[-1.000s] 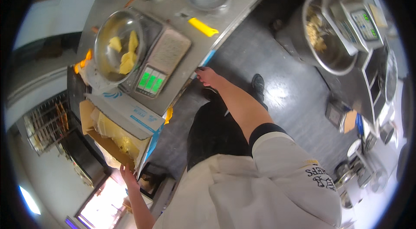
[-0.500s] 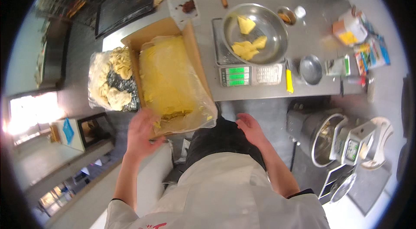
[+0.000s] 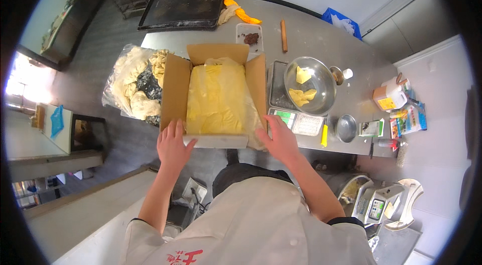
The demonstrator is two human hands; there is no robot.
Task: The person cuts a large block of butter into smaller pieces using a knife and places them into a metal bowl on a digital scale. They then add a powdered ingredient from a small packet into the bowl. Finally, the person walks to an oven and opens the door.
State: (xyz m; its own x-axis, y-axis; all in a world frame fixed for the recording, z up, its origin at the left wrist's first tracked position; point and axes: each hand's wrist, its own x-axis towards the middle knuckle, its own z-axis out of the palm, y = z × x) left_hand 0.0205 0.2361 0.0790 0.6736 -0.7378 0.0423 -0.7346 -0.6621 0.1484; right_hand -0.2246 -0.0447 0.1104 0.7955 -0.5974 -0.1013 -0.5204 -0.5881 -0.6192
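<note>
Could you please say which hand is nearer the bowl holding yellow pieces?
Right. In view, the right hand is below-left of the bowl; the left hand is farther left.

The left hand (image 3: pixel 171 143) touches the near left corner of an open cardboard box (image 3: pixel 175 95), the right hand (image 3: pixel 281 139) its near right. Inside lies a yellow block (image 3: pixel 215 102); right, a steel bowl (image 3: pixel 324 83) holds yellow pieces (image 3: pixel 302 97); left lies dough (image 3: pixel 144 106).

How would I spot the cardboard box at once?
On the metal table, look left of the digital scale. The cardboard box sits between the left hand and right hand; unlike its neighbours, it has raised flaps and a yellow block inside.
</note>
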